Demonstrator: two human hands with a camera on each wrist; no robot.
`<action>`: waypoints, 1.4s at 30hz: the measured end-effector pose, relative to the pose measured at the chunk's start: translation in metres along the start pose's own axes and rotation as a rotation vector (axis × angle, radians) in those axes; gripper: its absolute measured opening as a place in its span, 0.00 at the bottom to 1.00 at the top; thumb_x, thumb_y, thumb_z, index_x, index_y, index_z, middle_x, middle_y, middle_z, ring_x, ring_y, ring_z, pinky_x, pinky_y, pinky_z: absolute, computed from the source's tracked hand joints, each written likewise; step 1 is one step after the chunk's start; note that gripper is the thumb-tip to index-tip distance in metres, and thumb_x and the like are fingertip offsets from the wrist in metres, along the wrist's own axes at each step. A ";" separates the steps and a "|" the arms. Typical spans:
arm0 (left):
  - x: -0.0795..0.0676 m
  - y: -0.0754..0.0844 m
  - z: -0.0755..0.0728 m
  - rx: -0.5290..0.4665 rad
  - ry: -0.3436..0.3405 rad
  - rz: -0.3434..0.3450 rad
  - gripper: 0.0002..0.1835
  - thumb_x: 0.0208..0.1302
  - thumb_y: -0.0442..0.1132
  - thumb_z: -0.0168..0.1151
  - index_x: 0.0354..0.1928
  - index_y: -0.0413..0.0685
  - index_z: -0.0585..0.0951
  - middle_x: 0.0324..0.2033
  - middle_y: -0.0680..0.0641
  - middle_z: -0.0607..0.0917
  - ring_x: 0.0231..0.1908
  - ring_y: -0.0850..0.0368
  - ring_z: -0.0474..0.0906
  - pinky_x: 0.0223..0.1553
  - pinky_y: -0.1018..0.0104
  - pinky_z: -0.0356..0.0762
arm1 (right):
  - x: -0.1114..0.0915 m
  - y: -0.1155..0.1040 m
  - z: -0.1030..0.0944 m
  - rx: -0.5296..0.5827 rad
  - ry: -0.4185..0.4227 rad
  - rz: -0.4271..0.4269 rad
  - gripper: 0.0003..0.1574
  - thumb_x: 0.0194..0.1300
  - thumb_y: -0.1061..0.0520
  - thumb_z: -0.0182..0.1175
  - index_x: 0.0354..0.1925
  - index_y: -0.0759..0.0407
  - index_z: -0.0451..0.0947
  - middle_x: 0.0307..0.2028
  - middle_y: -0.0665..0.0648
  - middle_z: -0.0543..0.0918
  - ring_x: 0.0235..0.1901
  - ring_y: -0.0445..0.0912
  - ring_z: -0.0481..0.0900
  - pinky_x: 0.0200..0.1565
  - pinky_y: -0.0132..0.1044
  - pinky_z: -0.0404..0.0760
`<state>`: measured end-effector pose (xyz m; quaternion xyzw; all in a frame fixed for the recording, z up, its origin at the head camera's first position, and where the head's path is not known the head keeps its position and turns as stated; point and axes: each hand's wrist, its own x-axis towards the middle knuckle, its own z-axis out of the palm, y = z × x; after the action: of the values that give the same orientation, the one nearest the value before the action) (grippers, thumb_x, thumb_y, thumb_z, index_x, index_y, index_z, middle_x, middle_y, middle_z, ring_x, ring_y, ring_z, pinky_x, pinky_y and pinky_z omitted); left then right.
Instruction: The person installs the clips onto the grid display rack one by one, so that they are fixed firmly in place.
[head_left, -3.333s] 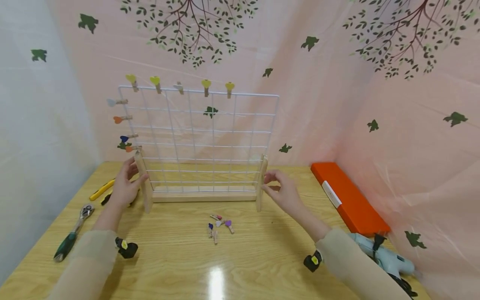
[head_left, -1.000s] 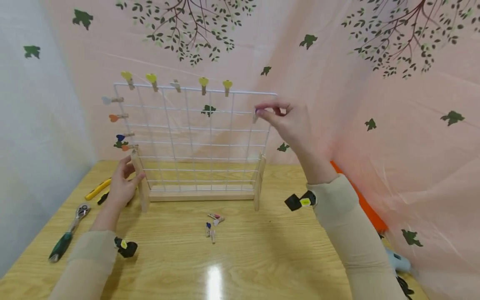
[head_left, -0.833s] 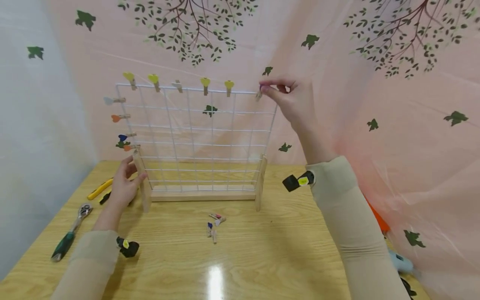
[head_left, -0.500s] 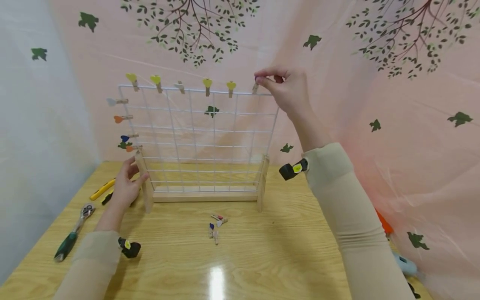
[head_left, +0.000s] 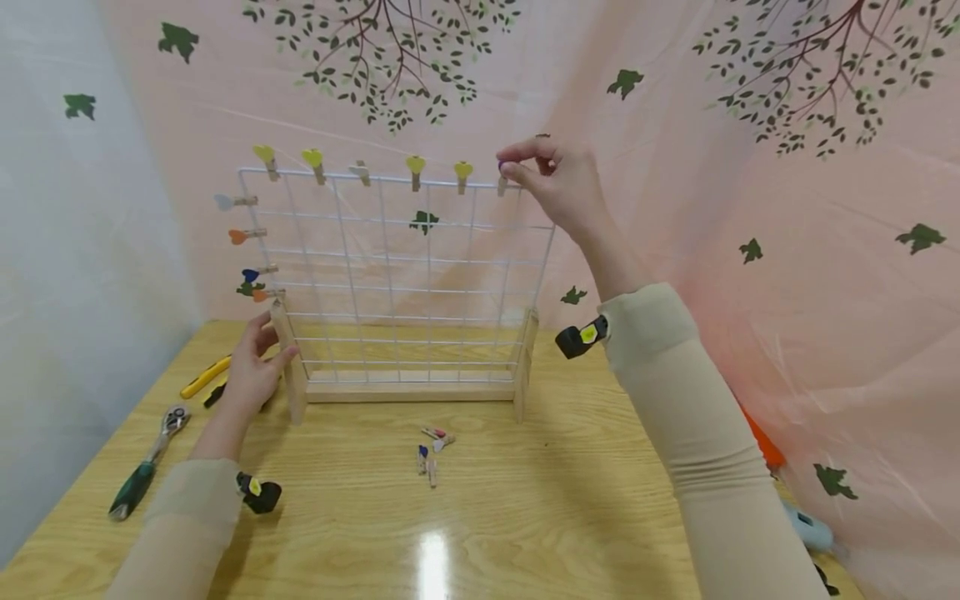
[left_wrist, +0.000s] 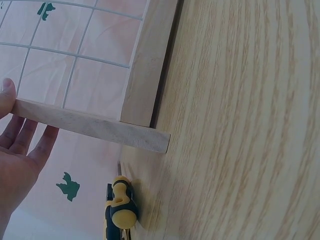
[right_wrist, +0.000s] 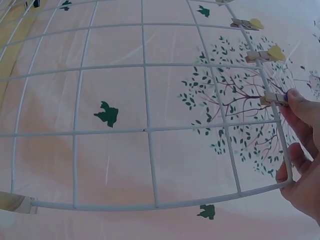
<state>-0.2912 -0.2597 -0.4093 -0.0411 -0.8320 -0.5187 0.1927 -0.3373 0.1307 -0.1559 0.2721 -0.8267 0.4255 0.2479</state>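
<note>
A white wire grid (head_left: 429,275) stands upright in a wooden stand (head_left: 408,392). My left hand (head_left: 251,375) grips the stand's left post (left_wrist: 95,127), thumb on one side and fingers on the other. Near the right end of the top wire, my right hand (head_left: 562,183) pinches a small wooden clothespin (right_wrist: 274,99) by its purple heart. In the right wrist view the clothespin's jaws lie over the edge wire. Heart clothespins in yellow (head_left: 416,167) and white line the top wire; white, orange (head_left: 238,237) and blue ones sit along the left side.
Several loose clothespins (head_left: 432,473) lie on the table before the stand. At left are a ratchet wrench (head_left: 150,462), a yellow-handled tool (head_left: 206,377) and a yellow-and-black screwdriver (left_wrist: 123,205). An orange box (head_left: 761,437) and a pale blue tool (head_left: 808,527) are partly behind the right arm.
My right hand has risen from beside the right post to the top wire with the purple-heart clothespin, which has left the loose pile. Lately it shifts slightly left. My left hand stays put.
</note>
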 end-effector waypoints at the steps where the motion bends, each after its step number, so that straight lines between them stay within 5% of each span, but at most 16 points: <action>1: 0.000 0.000 0.000 -0.001 -0.001 -0.001 0.32 0.62 0.40 0.53 0.66 0.62 0.54 0.55 0.33 0.68 0.56 0.38 0.62 0.52 0.40 0.63 | 0.000 0.000 -0.001 -0.014 -0.004 -0.012 0.16 0.55 0.48 0.61 0.42 0.51 0.80 0.38 0.48 0.80 0.38 0.40 0.66 0.43 0.25 0.65; 9: 0.000 -0.003 0.000 0.000 -0.003 0.001 0.32 0.62 0.39 0.53 0.66 0.60 0.54 0.55 0.32 0.68 0.57 0.37 0.62 0.52 0.39 0.63 | -0.030 -0.028 -0.010 -0.027 0.019 -0.142 0.16 0.58 0.57 0.60 0.45 0.61 0.77 0.36 0.56 0.77 0.34 0.41 0.66 0.35 0.30 0.66; 14: -0.002 -0.002 0.001 -0.012 0.001 0.014 0.33 0.62 0.37 0.54 0.67 0.56 0.53 0.55 0.32 0.68 0.57 0.37 0.62 0.51 0.39 0.64 | -0.062 -0.029 0.000 -0.029 -0.082 -0.232 0.15 0.56 0.62 0.61 0.43 0.66 0.76 0.35 0.59 0.79 0.33 0.43 0.68 0.34 0.32 0.69; 22: -0.002 -0.004 -0.001 -0.002 -0.005 -0.008 0.32 0.63 0.40 0.53 0.67 0.61 0.53 0.56 0.32 0.67 0.58 0.36 0.61 0.53 0.39 0.62 | -0.129 0.046 0.061 -0.095 -0.385 -0.176 0.20 0.56 0.47 0.60 0.48 0.47 0.75 0.40 0.45 0.79 0.33 0.37 0.70 0.34 0.31 0.73; 30: 0.000 0.000 -0.002 -0.005 -0.014 -0.015 0.32 0.63 0.41 0.52 0.67 0.60 0.53 0.57 0.33 0.67 0.57 0.38 0.61 0.52 0.40 0.64 | -0.197 0.085 0.117 -0.064 -0.629 -0.193 0.22 0.55 0.47 0.60 0.49 0.51 0.75 0.43 0.48 0.79 0.35 0.39 0.72 0.33 0.34 0.76; 36: 0.001 0.001 -0.001 -0.007 -0.009 -0.031 0.32 0.62 0.42 0.53 0.67 0.62 0.53 0.58 0.35 0.66 0.58 0.39 0.61 0.53 0.40 0.63 | -0.223 0.106 0.148 -0.017 -0.764 -0.177 0.19 0.55 0.56 0.62 0.48 0.54 0.76 0.46 0.50 0.77 0.42 0.45 0.75 0.40 0.32 0.77; 42: 0.001 0.000 0.000 0.002 -0.003 -0.027 0.32 0.62 0.42 0.53 0.67 0.60 0.53 0.57 0.34 0.67 0.57 0.38 0.61 0.53 0.40 0.62 | -0.227 0.115 0.168 -0.087 -0.778 -0.226 0.18 0.56 0.51 0.61 0.47 0.51 0.77 0.43 0.47 0.75 0.40 0.37 0.75 0.41 0.22 0.74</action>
<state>-0.2917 -0.2600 -0.4087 -0.0305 -0.8332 -0.5204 0.1844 -0.2775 0.0998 -0.4535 0.4912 -0.8409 0.2257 -0.0267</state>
